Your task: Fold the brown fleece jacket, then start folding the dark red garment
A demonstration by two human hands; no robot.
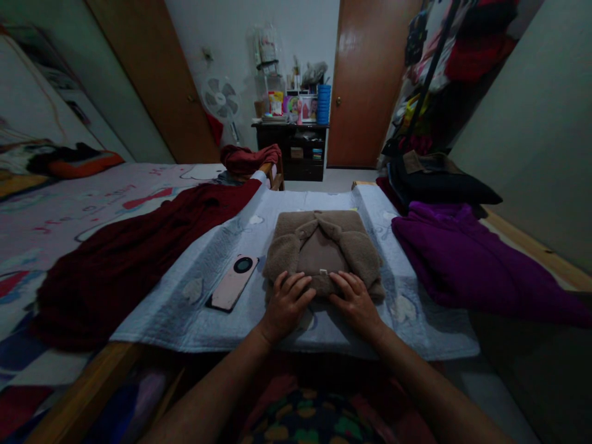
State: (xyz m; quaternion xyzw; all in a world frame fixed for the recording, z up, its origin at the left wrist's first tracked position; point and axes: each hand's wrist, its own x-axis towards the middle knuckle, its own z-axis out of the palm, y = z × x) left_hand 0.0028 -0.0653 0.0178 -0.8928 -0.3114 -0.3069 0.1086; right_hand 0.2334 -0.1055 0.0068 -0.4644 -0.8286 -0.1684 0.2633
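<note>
A brown fleece jacket [321, 246] lies folded into a neat block on a pale blue cloth [250, 333]. Its collar edge, with a small white tag, faces me. My left hand [289, 302] rests on the near left edge of the jacket, fingers spread and slightly bent. On the near right edge lies my right hand [354, 299], its fingers also apart. Both palms are turned down, and no fold is visibly pinched in either hand. A pink phone [234, 282] with a round black camera disc lies left of the jacket.
Dark red cloth [152, 246] spreads along the left over a bed [92, 203]. To the right sit a purple folded garment [462, 259] and a black folded pile [444, 182]. Behind are a fan [222, 98], a dark cabinet [289, 154] and a wooden door [374, 80].
</note>
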